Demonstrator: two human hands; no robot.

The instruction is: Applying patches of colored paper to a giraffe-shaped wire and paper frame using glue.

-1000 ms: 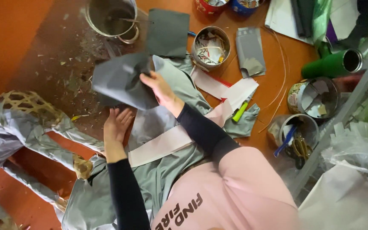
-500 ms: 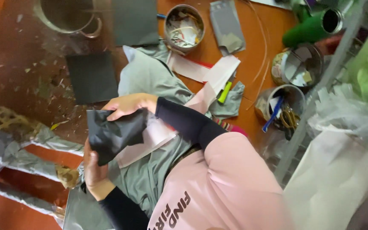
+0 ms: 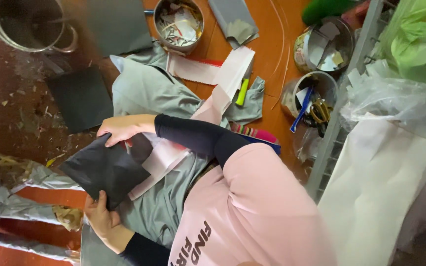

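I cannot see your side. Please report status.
Left hand and right hand both grip the dark grey folded sheet. Grey cloth underneath. Nothing blocking.

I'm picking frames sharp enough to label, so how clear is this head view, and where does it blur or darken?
Head view: even, soft light, no harsh glare; both hands, left and right, and the dark sheet read sharp; the top-left around the metal pot is dim and smeared; plastic bags at right look washed out.

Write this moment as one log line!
left hand: holds dark sheet | right hand: grips its top edge | under: grey cloth
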